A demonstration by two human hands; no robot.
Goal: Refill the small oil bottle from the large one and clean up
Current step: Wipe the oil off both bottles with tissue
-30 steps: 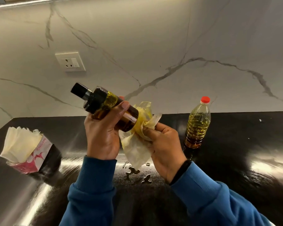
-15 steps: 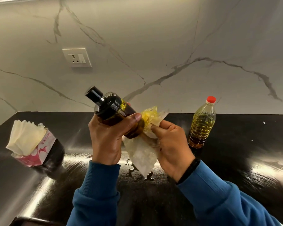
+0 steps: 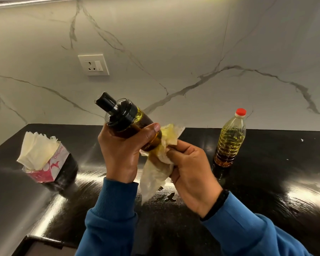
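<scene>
The small oil bottle point(image 3: 131, 124) is being held above the black table point(image 3: 266, 182), tilted with its black pump cap up and to the left. It is being gripped round its dark body by the left hand point(image 3: 121, 154), the fingers point(image 3: 148, 132) being curled over the front side. The bottle's base is being covered by an oil-stained tissue point(image 3: 159, 163), which is being pinched against the glass by the right hand point(image 3: 190, 174), its fingers being clenched on the paper just below and to the right of the base. The tissue's loose end is hanging down between the two wrists. The large oil bottle point(image 3: 230, 139), red-capped and partly full, is standing upright on the table well to the right. A tissue box point(image 3: 44, 161) is sitting at the left.
</scene>
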